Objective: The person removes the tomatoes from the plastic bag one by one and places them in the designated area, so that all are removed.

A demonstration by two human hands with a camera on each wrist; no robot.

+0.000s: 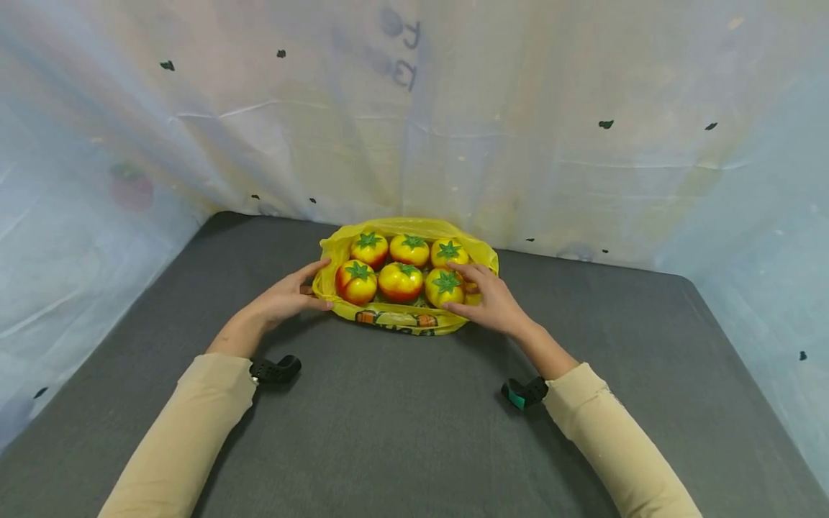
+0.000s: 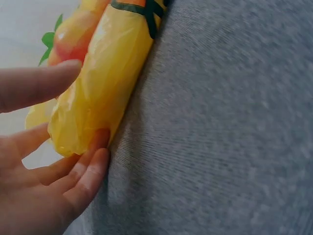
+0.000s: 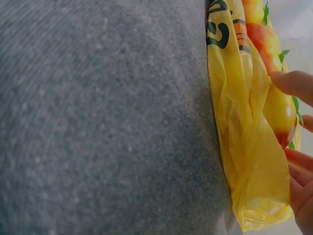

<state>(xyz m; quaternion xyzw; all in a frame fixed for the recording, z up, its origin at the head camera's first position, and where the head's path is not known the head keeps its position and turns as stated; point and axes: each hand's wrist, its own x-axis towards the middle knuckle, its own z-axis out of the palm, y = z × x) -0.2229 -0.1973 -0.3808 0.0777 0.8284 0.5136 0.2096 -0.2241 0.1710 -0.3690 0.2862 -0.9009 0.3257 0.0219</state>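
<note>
A yellow plastic bag (image 1: 481, 252) with dark and orange print lies on the table, its mouth spread wide. Several yellow-red tomatoes (image 1: 399, 283) with green star-shaped tops sit inside in two rows. At the bag's left end is my left hand (image 1: 285, 296), thumb and fingers spread and touching the plastic; in the left wrist view its fingertips (image 2: 101, 155) lie against the bag's outside. My right hand (image 1: 494, 298) reaches over the right end and holds the front right tomato (image 1: 445, 282) between thumb and fingers. The right wrist view shows its thumb on that tomato (image 3: 279, 113).
The dark grey table (image 1: 401, 424) extends in front of the bag and to both sides. A pale plastic sheet (image 1: 505, 108) with dark spots hangs right behind it and along the sides. Black wrist straps (image 1: 277, 370) are on both arms.
</note>
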